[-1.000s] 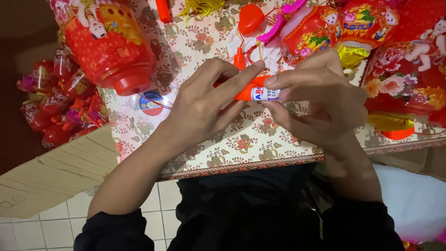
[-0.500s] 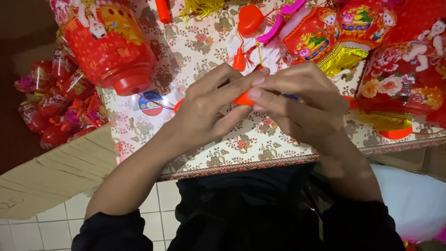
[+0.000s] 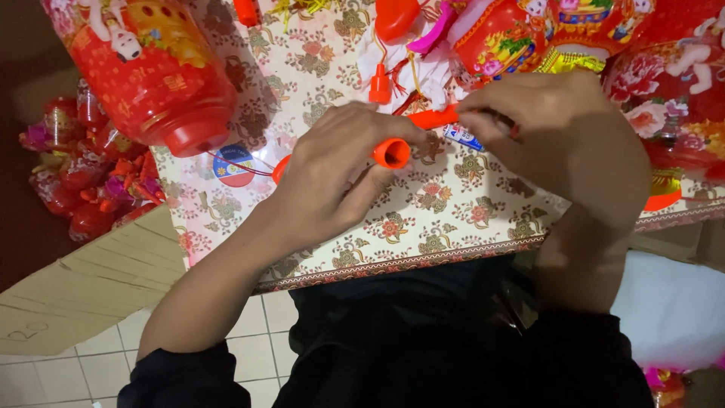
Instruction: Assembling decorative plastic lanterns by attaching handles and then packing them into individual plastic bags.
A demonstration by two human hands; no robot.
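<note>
So we're looking straight down at the bench here, and the work is sitting somewhere in the middle as far as we can judge: the left hand (image 3: 332, 177) is pinching a short orange tube (image 3: 391, 153) between thumb and fingertips, open end facing us, just left of the frame's centre, while the right hand (image 3: 563, 132) is curling its fingers closed around a thin orange rod (image 3: 434, 118) and what looks like a small white and blue cell (image 3: 462, 137) poking out below the knuckles. The two orange pieces are sitting close but apart, so we're guessing they're not joined yet and that bit is still left. Everything is happening over the floral tablecloth (image 3: 445, 219), cream with a red patterned border along the near edge. Label-wise: there's a round sticker or badge (image 3: 234, 165) in blue, white and red lying flat on the cloth, left of the left hand, under the big red lantern (image 3: 151, 68) filling the upper left. That lantern is carrying gold patterning and a cartoon figure. More red and gold lanterns (image 3: 544, 34) are crowding the upper right, and a heap of small wrapped red lanterns (image 3: 83, 174) is piling up off the table's left edge, above a flat cardboard sheet (image 3: 83, 287).
</note>
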